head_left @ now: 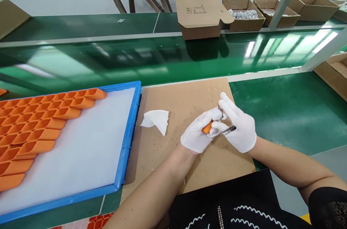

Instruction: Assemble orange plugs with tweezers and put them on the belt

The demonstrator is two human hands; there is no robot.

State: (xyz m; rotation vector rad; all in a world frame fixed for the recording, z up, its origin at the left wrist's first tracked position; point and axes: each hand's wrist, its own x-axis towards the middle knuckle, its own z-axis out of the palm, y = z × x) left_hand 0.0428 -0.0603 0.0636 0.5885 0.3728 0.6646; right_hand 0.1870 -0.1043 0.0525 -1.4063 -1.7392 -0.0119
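Both my hands wear white gloves and meet over a brown cardboard sheet (173, 138). My left hand (196, 133) is closed around a small orange plastic part (208, 126). My right hand (240, 126) pinches a thin metal tool (226, 131), like tweezers or a blade, with its tip against the orange part. A crumpled white wipe (156, 120) lies on the cardboard to the left of my hands.
A blue tray (127, 142) with a white liner holds several rows of orange parts (35, 131) at left. A green conveyor belt (135, 59) runs across behind. Open cardboard boxes (200, 16) stand at the back right; one holds white pieces (244, 13).
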